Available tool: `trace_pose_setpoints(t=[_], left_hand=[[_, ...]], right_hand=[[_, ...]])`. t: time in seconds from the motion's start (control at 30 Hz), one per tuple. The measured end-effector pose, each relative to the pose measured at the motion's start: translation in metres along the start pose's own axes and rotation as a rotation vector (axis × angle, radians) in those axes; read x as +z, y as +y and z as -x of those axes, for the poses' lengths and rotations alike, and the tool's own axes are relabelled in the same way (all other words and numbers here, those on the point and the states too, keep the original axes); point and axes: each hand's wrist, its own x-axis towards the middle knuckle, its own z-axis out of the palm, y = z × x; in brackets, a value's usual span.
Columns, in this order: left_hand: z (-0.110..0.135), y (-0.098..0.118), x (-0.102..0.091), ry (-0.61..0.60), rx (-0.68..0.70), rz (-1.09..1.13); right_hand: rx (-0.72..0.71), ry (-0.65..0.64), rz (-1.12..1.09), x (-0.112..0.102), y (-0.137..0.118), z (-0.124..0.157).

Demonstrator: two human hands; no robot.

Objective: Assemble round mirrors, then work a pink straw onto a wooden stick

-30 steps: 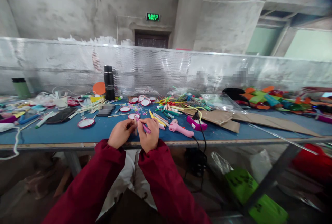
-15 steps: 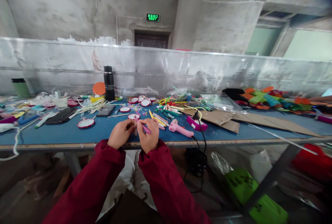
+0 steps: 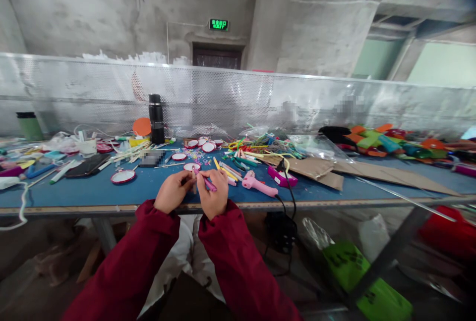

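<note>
My right hand (image 3: 214, 196) is closed around a pink-purple pen-like stick (image 3: 210, 186), whose tip points left toward the other hand. My left hand (image 3: 171, 192) is pinched shut close beside it, over the front part of the table. A narrow tan piece (image 3: 194, 188) shows between the two hands; what the left fingers hold is too small to make out. Just beyond the fingertips lies a round white disc with a red rim (image 3: 192, 166). Several yellow, white and pink pens (image 3: 227, 172) lie right of my right hand.
A pink glue gun (image 3: 259, 184) and a magenta box with a black cable (image 3: 282, 177) lie to the right. Flat cardboard (image 3: 320, 171) sits farther right. A black bottle (image 3: 156, 120) stands behind, with a phone (image 3: 89, 166) and a red-rimmed disc (image 3: 123, 177) at left.
</note>
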Motion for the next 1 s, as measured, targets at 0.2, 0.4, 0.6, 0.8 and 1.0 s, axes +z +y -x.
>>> trace_pose_setpoints(t=[0.2, 0.4, 0.6, 0.8, 1.0], left_hand=[[-0.0007, 0.0002, -0.0005, -0.001, 0.004, -0.002], [-0.0008, 0.0000, -0.0006, 0.005, 0.003, -0.013], [-0.0008, -0.0010, -0.0006, 0.010, 0.004, -0.012], [-0.0004, 0.0004, -0.0013, 0.000, 0.005, -0.004], [-0.0012, -0.0007, -0.0006, -0.002, 0.004, 0.001]], right_hand=[[0.004, -0.002, 0.011, 0.0000, 0.0006, 0.0006], [-0.005, 0.012, 0.007, 0.0002, 0.0000, 0.0004], [0.005, 0.006, -0.005, 0.0004, -0.0004, 0.0000], [0.003, -0.003, 0.001, -0.0005, -0.0004, 0.0004], [-0.008, 0.011, 0.000, 0.0000, 0.0000, 0.0002]])
